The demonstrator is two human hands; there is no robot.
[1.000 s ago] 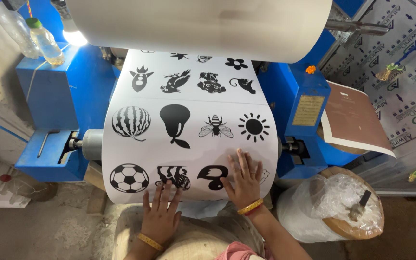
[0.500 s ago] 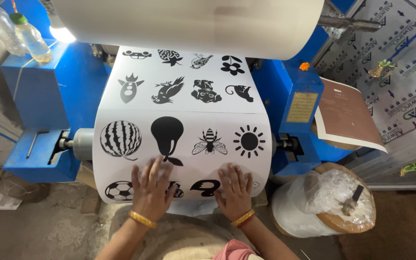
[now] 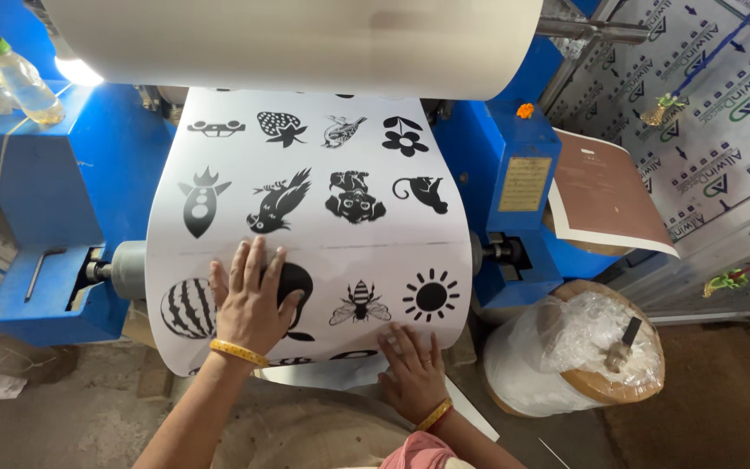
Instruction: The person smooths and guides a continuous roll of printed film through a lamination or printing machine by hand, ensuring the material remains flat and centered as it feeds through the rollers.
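1. Across the middle of the frame hangs the printed white sheet (image 3: 314, 234), running down from the big paper roll (image 3: 297, 39) at the top edge over the blue machine (image 3: 54, 191); its long axis runs top to bottom.
2. Left hand (image 3: 249, 304) lies flat on the sheet at lower centre-left, fingers (image 3: 253, 265) spread wide and pointing up, covering a black pear-shaped figure beside the watermelon print (image 3: 186, 308).
3. Right hand (image 3: 414, 373) presses the sheet's lower edge, lower in the frame, fingers loosely splayed, gripping nothing, just below the bee print (image 3: 359, 302).
4. Most of the sheet lies above both hands; the left sits higher on it.
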